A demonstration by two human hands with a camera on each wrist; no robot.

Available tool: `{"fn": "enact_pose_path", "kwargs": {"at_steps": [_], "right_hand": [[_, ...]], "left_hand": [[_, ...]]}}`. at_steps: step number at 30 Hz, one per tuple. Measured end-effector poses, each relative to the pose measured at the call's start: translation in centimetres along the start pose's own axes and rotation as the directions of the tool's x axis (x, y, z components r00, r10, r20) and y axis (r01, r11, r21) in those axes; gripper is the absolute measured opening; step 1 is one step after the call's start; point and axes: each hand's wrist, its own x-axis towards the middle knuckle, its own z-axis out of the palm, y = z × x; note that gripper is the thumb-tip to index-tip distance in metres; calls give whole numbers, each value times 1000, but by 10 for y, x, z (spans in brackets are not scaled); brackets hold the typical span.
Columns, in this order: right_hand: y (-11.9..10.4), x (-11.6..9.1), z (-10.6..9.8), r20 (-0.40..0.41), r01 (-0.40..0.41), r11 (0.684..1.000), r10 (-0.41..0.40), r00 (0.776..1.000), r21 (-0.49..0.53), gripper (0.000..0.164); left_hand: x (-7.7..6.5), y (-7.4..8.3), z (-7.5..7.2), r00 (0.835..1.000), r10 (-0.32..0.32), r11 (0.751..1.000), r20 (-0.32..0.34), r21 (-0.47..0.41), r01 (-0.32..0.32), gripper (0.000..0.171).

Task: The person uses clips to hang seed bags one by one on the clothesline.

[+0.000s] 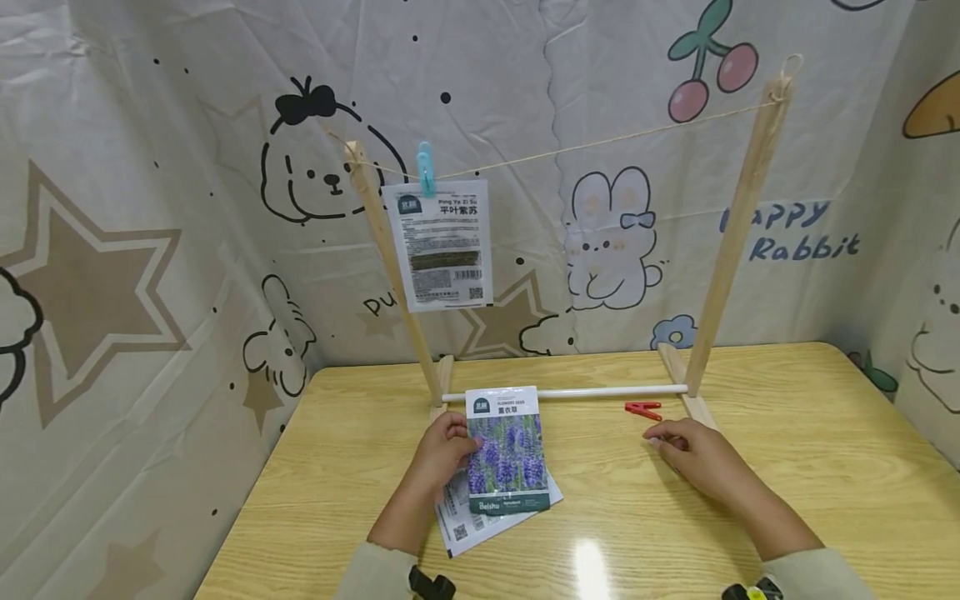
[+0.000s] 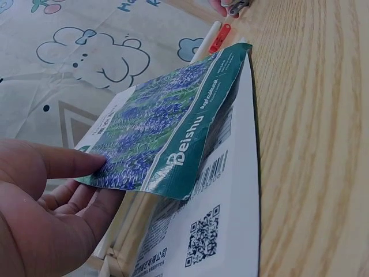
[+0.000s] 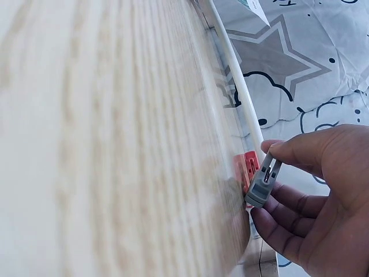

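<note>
My left hand (image 1: 442,454) pinches the left edge of a seed packet (image 1: 508,450) with purple flowers and a green bottom band. Behind and below it another seed packet (image 1: 461,533), its white printed back up, lies on the table. In the left wrist view the thumb (image 2: 75,163) presses on the flower packet's front. My right hand (image 1: 693,454) holds a grey clothespin (image 3: 265,182) between thumb and fingers, low over the table. A red clothespin (image 1: 643,409) lies just beyond that hand. From the string (image 1: 600,145) hangs a white seed packet (image 1: 441,246), held by a blue clothespin (image 1: 426,168).
Two wooden posts (image 1: 738,242) on wooden feet carry the string at their tops. A white rod (image 1: 615,391) joins them low down, near the rear of the wooden table (image 1: 300,500). A printed cloth (image 1: 510,92) hangs behind and on both sides.
</note>
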Motion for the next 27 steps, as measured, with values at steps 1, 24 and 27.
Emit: {"fn": "enact_pose_path", "kwargs": {"at_steps": [1,24,27], "right_hand": [[0,0,0,0,2,1000,-2,1000,-2,21],[-2,2,-2,0,-3,1000,3,1000,-1,20],[-1,2,-1,-13,13,1000,-13,1000,-4,20]], "left_hand": [[0,0,0,1000,2,1000,0,4,-2,32],[0,5,0,1000,12,1000,-8,-19,-12,33],[-1,6,0,1000,15,1000,-15,-22,-16,33]]}}
